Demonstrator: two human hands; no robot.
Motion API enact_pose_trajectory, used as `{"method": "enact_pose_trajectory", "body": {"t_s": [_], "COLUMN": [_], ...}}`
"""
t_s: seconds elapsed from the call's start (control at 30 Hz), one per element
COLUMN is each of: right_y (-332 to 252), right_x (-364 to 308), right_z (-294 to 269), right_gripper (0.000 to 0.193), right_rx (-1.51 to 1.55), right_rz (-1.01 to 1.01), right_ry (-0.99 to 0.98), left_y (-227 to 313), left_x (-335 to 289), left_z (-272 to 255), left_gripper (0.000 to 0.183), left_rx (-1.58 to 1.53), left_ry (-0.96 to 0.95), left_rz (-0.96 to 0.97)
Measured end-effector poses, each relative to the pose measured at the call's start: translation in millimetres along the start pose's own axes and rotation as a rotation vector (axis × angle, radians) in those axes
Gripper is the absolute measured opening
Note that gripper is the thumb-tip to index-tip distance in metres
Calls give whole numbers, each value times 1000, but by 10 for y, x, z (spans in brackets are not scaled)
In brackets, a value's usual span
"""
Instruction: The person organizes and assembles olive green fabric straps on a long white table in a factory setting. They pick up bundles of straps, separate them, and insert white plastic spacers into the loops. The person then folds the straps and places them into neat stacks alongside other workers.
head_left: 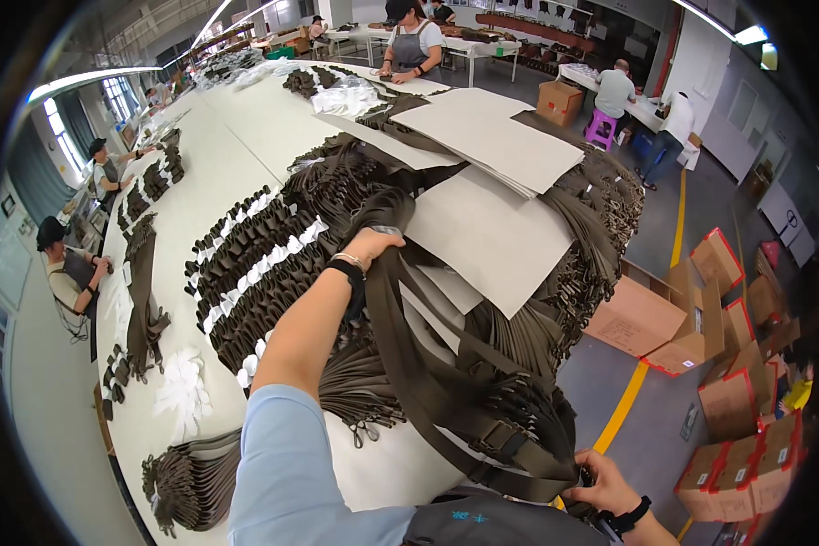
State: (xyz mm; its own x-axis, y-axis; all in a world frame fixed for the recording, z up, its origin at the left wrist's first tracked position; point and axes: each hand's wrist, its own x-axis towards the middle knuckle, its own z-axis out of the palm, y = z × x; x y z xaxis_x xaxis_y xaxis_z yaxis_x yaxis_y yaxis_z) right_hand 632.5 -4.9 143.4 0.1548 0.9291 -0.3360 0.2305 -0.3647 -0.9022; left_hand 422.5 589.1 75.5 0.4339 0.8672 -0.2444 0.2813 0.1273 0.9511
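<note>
My left hand point(373, 246) reaches far over the table, its fingers closed on the looped end of some dark olive-brown webbing straps point(387, 314). These straps hang in long curves toward me, with a dark buckle point(499, 437) along them. Close to my body at the lower right, my right hand point(607, 484) is closed around the near end of the straps; its fingertips are partly hidden. Under and beside the straps lie beige cardboard sheets point(491, 232) and a spread of more straps with metal hooks point(519, 346).
Rolled strap bundles with white paper bands point(259, 259) fill the left of the long white table point(218, 150). Another strap bundle point(191, 482) lies near its front edge. Open cardboard boxes point(642, 314) stand on the floor at right. Several people work around the room.
</note>
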Motion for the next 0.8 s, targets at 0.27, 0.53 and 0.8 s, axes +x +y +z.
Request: {"method": "enact_pose_trajectory", "body": {"t_s": [0.27, 0.53, 0.8], "right_y": [-7, -170, 145], "right_x": [135, 381, 113], "right_z": [92, 108, 23], "right_gripper": [46, 46, 45], "right_rx": [34, -68, -183], "right_rz": [-86, -270, -352], "right_ry": [49, -107, -213], "left_y": [1384, 1487, 1162], "left_x": [-1782, -3062, -3445], "left_z": [-984, -1191, -926], "left_gripper": [24, 58, 40], "left_rx": [-331, -565, -1018], "left_ry": [38, -18, -133], "left_rz": [586, 943, 689]}}
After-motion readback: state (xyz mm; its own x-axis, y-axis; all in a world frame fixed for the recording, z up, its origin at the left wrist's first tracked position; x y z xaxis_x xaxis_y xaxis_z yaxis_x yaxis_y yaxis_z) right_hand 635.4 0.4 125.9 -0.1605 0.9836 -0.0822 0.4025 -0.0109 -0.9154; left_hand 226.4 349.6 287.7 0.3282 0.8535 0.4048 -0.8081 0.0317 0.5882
